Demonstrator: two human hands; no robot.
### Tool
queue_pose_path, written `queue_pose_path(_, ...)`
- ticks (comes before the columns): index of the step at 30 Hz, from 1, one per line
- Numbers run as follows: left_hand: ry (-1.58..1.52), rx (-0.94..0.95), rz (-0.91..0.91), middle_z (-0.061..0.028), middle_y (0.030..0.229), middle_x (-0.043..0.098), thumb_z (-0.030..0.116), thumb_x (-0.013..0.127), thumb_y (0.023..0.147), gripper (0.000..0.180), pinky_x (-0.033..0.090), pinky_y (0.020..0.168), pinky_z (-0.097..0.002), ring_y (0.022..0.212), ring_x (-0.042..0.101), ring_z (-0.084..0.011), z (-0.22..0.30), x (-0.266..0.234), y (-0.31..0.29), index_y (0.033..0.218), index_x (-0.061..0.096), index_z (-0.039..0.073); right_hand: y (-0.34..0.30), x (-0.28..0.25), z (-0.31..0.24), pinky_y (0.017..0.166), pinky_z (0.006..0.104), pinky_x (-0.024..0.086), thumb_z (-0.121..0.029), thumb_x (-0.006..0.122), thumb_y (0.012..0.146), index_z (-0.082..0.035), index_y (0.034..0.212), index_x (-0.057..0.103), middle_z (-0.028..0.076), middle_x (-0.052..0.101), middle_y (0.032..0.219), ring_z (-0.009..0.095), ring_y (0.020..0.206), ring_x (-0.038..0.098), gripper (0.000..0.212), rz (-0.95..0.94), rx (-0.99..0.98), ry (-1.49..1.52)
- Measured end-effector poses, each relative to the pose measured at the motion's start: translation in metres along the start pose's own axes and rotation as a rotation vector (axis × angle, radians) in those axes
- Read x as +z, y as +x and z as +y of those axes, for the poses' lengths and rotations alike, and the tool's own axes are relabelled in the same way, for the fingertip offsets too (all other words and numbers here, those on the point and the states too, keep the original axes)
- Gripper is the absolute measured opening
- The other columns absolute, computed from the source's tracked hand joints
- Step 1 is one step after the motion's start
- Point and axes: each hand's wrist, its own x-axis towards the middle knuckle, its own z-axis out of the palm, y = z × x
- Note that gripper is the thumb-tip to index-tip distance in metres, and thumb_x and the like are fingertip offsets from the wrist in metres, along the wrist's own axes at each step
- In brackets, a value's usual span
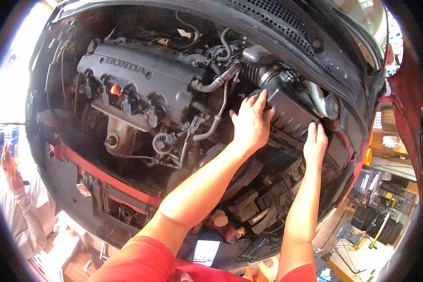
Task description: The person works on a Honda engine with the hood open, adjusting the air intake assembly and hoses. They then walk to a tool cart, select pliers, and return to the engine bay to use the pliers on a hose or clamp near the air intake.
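Red sleeves (136, 261) lead in; left hand (251, 126), fingers apart, touches a black box (290, 109), right hand (315, 144) outstretched against its corner.

The air box (293, 114) looks like matt black plastic, ribbed along its side; the engine cover (141, 58) is smooth grey plastic. The heat shield (127, 137) is bare metal — dull, stained. At the engine bay's (365, 87) front edge, the crossbar (109, 173) shows red painted metal.
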Motion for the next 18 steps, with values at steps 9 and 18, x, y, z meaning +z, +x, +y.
queue_pose_path(9,-0.177,-0.071,0.069,-0.0252,0.123,0.055,0.040,0.063,0.091,0.067,0.044,0.095,-0.0542,0.113,0.054,-0.0420,-0.007,0.002,-0.001,0.140,0.042,-0.001,0.002,0.004,0.000,0.085,0.0413,0.047,-0.031,0.050,0.101,0.008,0.117,0.057,0.027,0.066,0.102,0.038,0.093,0.063,0.043,0.008,0.039,-0.031)
queue_pose_path(18,0.032,0.035,0.064,-0.0212,0.101,0.062,0.043,0.068,0.084,0.073,0.040,0.097,-0.0590,0.098,0.061,-0.0366,-0.007,-0.002,0.000,0.138,0.045,0.000,0.011,-0.008,-0.015,0.093,0.0362,0.046,-0.029,0.051,0.101,0.010,0.121,0.058,0.023,0.066,0.116,0.029,0.103,0.063,0.045,0.161,0.042,-0.053)
